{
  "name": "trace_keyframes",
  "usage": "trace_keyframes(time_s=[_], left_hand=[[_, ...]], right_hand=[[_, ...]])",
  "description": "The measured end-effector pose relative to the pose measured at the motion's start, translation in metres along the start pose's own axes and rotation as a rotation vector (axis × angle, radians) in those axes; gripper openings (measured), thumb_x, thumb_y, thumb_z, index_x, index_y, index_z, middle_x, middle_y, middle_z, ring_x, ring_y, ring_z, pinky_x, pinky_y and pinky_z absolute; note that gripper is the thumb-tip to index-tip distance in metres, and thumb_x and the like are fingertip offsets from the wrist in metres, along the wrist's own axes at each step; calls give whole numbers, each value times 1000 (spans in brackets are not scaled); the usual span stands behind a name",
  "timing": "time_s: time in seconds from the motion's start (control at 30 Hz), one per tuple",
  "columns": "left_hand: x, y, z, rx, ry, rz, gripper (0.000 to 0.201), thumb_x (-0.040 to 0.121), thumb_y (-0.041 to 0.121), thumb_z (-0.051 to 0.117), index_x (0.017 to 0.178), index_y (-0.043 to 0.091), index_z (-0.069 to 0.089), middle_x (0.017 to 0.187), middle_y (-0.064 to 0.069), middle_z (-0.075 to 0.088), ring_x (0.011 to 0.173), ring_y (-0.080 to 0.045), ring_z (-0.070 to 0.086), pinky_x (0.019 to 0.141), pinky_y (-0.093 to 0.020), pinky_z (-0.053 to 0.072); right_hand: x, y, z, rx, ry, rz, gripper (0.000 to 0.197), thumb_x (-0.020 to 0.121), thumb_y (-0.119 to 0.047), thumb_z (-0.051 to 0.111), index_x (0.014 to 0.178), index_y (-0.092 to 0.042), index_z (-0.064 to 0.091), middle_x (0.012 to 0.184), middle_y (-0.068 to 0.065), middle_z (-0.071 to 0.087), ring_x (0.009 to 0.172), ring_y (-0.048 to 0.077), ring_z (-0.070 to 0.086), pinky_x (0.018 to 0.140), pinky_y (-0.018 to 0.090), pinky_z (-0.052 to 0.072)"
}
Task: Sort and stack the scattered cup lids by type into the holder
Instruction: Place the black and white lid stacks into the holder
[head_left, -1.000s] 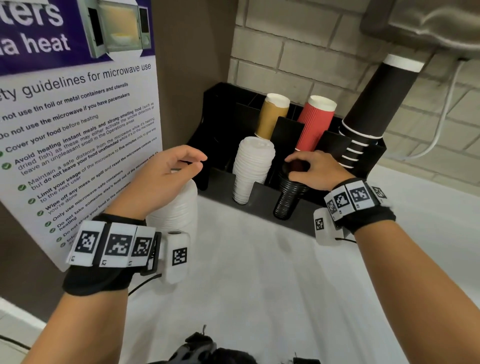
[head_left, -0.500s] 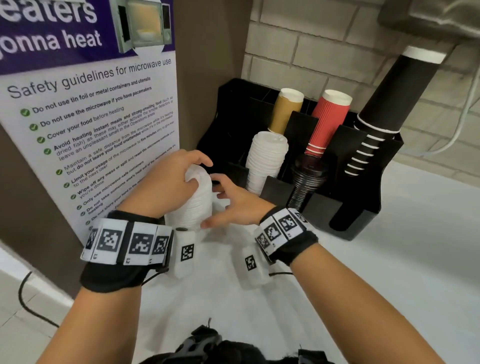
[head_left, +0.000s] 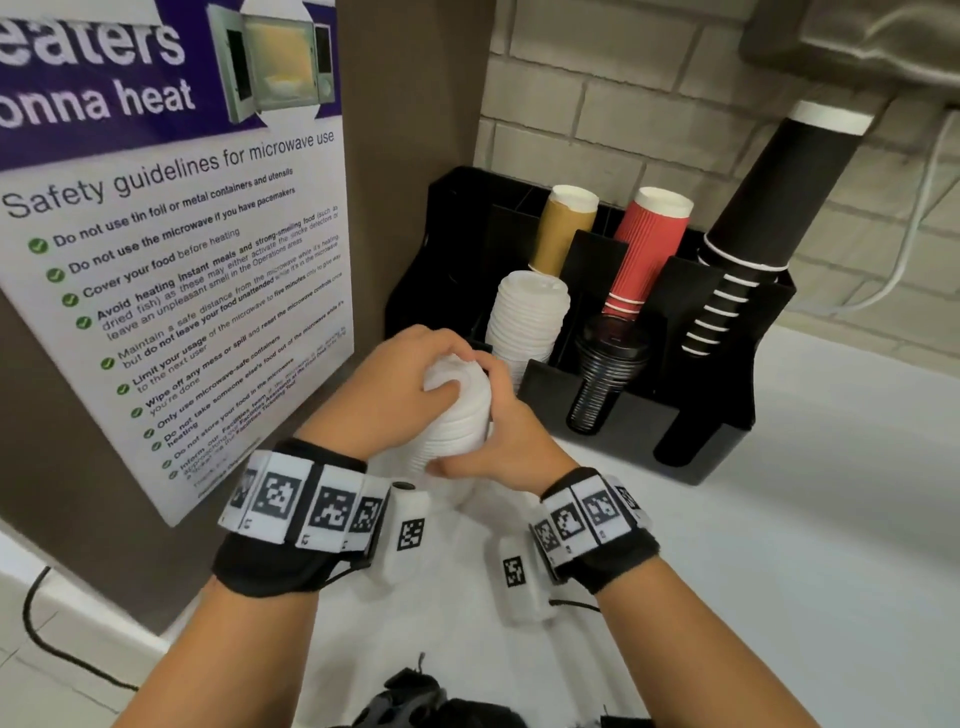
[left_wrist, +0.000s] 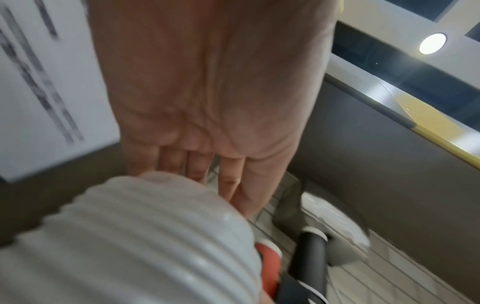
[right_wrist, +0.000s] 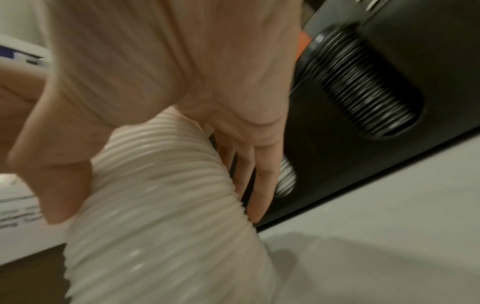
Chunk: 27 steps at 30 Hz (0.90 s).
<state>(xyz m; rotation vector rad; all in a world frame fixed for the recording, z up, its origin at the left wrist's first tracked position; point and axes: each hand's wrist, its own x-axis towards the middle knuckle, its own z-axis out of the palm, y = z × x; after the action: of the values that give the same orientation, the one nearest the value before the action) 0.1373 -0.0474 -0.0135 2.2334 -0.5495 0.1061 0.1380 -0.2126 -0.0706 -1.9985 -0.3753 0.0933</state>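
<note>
Together, both hands grasp one tall stack of ribbed white plastic cup lids (head_left: 457, 415) just in front of the black plastic compartmented holder (head_left: 717, 431).
We see the left hand (head_left: 400, 384) capping the stack's top with its fingers curled over it, while the right hand (head_left: 498, 441) wraps the stack's side lower down, thumb toward us and fingers on the far side. Just beyond our fingertips, a second white lid stack (head_left: 524, 322) stands in a front compartment of the holder; to the right of the right hand's fingers, a stack of black plastic lids (head_left: 602, 374) fills the next compartment. Behind both rise tan, red (head_left: 644, 249) and black paper cup stacks.
</note>
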Motion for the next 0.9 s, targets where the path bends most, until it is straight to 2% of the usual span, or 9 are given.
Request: trace_keyframes(time_s=[0.1, 0.2, 0.37, 0.6, 0.63, 0.73, 0.77, 0.83, 0.9], left_hand=[[10, 14, 22, -31, -51, 58, 25, 91, 11, 60, 115, 17, 63, 118, -3, 55, 111, -17, 54, 98, -32, 42], [20, 27, 39, -33, -86, 109, 22, 92, 14, 61, 114, 16, 64, 121, 1, 54, 115, -15, 52, 102, -33, 40], [30, 35, 54, -3, -104, 124, 22, 91, 22, 64, 114, 20, 66, 122, 4, 53, 111, -15, 53, 99, -33, 43], [31, 31, 62, -32, -105, 113, 24, 93, 24, 62, 116, 21, 65, 123, 7, 51, 113, -13, 52, 99, -32, 43], [31, 29, 61, -45, -91, 116, 24, 93, 24, 62, 116, 21, 64, 123, 6, 52, 113, -12, 52, 99, -31, 43], [29, 22, 57, -175, 1, 120, 19, 93, 20, 61, 111, 24, 64, 117, 5, 56, 107, -10, 54, 93, -22, 43], [29, 19, 55, -254, 43, 100, 17, 93, 17, 61, 107, 25, 64, 115, 3, 58, 104, -11, 56, 91, -20, 44], [27, 14, 54, -407, 140, 28, 16, 93, 10, 59, 102, 23, 65, 111, 1, 62, 97, -8, 59, 82, -13, 45], [26, 11, 54, -491, 231, -24, 16, 93, 4, 57, 100, 16, 66, 103, 2, 65, 86, 3, 58, 76, -7, 43]], right_hand=[[-19, 7, -23, -28, 86, 29, 102, 59, -13, 89, 133, -38, 24, 124, -10, 51, 110, 4, 55, 86, 24, 53], [-33, 15, -43, -54, 199, 57, 102, 57, -16, 90, 132, -37, 24, 123, -12, 51, 107, 4, 57, 79, 19, 52], [-51, 28, -62, -79, 358, 111, 97, 55, -22, 91, 120, -43, 22, 114, -20, 53, 100, -2, 57, 70, 7, 48], [-53, 32, -67, -128, 350, 129, 100, 52, -26, 93, 121, -38, 21, 114, -19, 52, 101, -2, 57, 72, 7, 48], [-54, 30, -70, -144, 322, 136, 104, 51, -28, 94, 123, -38, 19, 117, -17, 51, 105, 1, 56, 76, 10, 48], [-59, 17, -86, -212, 290, 153, 121, 44, -43, 93, 136, -35, 16, 129, -4, 46, 117, 12, 49, 97, 30, 46], [-61, 10, -94, -246, 316, 150, 121, 42, -51, 91, 138, -36, 18, 130, -3, 44, 117, 12, 46, 97, 31, 44], [-61, -4, -106, -311, 370, 130, 107, 42, -64, 82, 132, -41, 29, 125, -4, 41, 113, 10, 43, 91, 25, 41], [-56, -16, -113, -380, 354, 101, 84, 53, -62, 80, 125, -44, 42, 119, -6, 44, 109, 9, 44, 84, 19, 37]])
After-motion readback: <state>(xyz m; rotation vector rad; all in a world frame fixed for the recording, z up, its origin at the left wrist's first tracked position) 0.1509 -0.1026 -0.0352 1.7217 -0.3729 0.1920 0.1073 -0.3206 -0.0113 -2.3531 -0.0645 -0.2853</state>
